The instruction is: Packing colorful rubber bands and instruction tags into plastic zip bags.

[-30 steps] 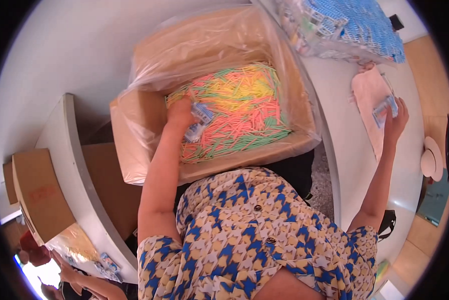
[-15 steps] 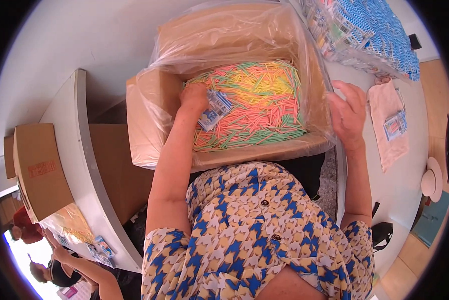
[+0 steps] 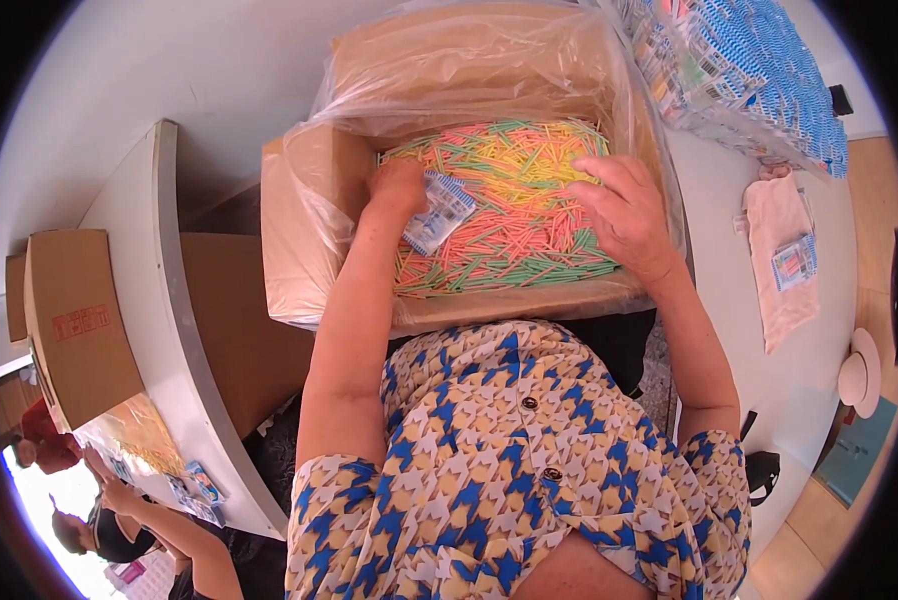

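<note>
A cardboard box (image 3: 334, 290) lined with clear plastic stands in front of me, holding many thin pink, yellow and green sticks (image 3: 509, 220). Inside its left part my left hand (image 3: 399, 187) is closed on small clear packets (image 3: 439, 218) with blue-and-white edges; its fingertips are partly hidden. Over the right part of the sticks hovers my right hand (image 3: 624, 215), its fingers apart and nothing visible in them.
A large clear bag (image 3: 759, 80) of blue-edged packets sits on the white table (image 3: 709, 190) at the right. Nearby, a pink cloth (image 3: 784, 225) bears a packet. To the left are a curved white tabletop (image 3: 184, 320), a cardboard box (image 3: 79, 320) and other people (image 3: 159, 525).
My right hand has moved left from the box's right edge to above the sticks. The left hand stays with the packets at the box's left side.
</note>
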Motion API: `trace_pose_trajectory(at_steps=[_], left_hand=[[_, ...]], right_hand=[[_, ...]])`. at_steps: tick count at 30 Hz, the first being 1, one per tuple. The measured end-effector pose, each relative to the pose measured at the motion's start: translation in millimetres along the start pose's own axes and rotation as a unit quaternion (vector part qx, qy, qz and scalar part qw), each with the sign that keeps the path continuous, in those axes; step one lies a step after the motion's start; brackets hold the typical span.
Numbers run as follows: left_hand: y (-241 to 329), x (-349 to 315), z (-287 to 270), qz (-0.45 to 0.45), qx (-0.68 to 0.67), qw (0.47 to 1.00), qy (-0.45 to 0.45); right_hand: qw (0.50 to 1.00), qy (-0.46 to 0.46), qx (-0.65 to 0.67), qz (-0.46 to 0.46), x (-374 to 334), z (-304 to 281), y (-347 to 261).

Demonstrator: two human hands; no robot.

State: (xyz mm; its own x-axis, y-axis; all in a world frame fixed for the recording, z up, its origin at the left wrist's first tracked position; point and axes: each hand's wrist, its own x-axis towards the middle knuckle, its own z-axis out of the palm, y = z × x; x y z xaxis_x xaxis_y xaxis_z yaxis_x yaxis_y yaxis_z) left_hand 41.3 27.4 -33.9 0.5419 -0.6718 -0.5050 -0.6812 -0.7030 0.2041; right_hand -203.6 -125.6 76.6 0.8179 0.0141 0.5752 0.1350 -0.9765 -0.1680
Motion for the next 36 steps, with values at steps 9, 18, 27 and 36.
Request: trace_pose_trajectory(at_steps=[9,18,27,36], left_hand=[[-2.8,-2.5,5.3,0.002,-0.009,0.996,0.086],[21.0,-27.0,-18.6,0.225,-0.526,0.82,-0.017],[47.9,-31.0,-24.5,0.198,-0.553,0.807,0.058],[47.6,-11.1,-11.5,0.203,-0.55,0.799,0.135]], right_hand=[[0.996,-0.072,0.056,0.008,2.5,35.4,4.8],[0.909,-0.25,0.223,0.247,40.7,90.1,18.0],[0.879,-0.335,0.215,0.262,20.4,61.7,39.3],[0.884,-0.461,-0.078,0.005,-18.8,64.4,-13.3]])
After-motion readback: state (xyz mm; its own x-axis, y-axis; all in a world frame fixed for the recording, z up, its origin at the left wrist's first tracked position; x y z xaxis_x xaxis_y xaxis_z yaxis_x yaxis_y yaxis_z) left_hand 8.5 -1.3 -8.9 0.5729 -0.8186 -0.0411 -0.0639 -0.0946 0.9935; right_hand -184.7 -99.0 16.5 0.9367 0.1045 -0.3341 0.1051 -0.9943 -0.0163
